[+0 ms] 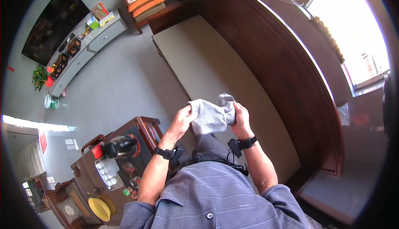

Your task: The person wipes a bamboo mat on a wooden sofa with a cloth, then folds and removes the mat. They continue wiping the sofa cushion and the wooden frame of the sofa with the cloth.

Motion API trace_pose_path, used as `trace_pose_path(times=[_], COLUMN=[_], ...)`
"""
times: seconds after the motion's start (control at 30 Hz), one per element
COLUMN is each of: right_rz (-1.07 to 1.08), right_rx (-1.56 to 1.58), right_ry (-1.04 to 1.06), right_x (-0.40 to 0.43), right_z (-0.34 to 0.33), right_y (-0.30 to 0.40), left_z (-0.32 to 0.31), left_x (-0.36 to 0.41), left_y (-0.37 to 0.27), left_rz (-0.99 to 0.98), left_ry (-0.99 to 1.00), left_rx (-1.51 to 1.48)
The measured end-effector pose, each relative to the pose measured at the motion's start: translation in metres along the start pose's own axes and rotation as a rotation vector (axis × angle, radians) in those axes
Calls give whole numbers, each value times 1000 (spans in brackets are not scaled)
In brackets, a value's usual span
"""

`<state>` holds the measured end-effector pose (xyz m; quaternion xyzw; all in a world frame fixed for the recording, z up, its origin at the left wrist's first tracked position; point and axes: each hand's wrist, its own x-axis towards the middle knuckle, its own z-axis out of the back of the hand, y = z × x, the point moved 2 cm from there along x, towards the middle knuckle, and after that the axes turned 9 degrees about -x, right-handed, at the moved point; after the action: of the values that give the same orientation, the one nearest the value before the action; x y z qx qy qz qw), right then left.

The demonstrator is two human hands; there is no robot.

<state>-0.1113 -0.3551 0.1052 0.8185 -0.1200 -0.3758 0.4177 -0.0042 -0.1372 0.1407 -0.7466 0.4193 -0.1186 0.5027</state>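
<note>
A light grey cloth [209, 118] is stretched between my two hands, in front of my waist. My left hand [181, 121] pinches its left edge between thumb and fingers. On the other side, my right hand [242, 120] grips a bunched, twisted part of the cloth, and a loose fold sticks up above that hand. Some of the right fingers are hidden behind the fabric. Each wrist wears a black strap with a small device on it. Beneath and beyond the cloth lies the beige seat pad [215, 60] of a long dark wooden bench.
A wooden tea table [88, 169] at my left holds an electric kettle [123, 146], a tray of cups [109, 173] and a yellow basin [99, 209]. The bench's tall wooden back [265, 57] rises at right. A TV cabinet [104, 37] and a white bucket [51, 100] stand farther off.
</note>
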Motion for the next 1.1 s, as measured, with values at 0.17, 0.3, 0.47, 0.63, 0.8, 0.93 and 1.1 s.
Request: trace_pose_path(times=[0.17,0.3,0.47,0.63,0.8,0.93,1.1], right_rz=[31,127,405,425,500,562,-36], right_rx=[-79,-404,-875,-960,-587,-602,-415], right_ry=[-79,-12,53,224,259,-210,-6], right_x=[75,124,144,173,203,238,267], right_z=[-35,-93,-195,-253,-256,-246,-241], right_y=[30,58,90,94,97,112,97], left_z=[47,90,83,92,120,148,185], left_x=[55,101,150,201,266,322,372], left_y=[-36,-53,-96,-124,-144,-159,-185], left_rz=[-6,-99,-373,-188,31,188,514], left_ry=[-53,1,59,-4,-24,-45,65], left_rx=[-6,223,865,424,-154,-389,-698])
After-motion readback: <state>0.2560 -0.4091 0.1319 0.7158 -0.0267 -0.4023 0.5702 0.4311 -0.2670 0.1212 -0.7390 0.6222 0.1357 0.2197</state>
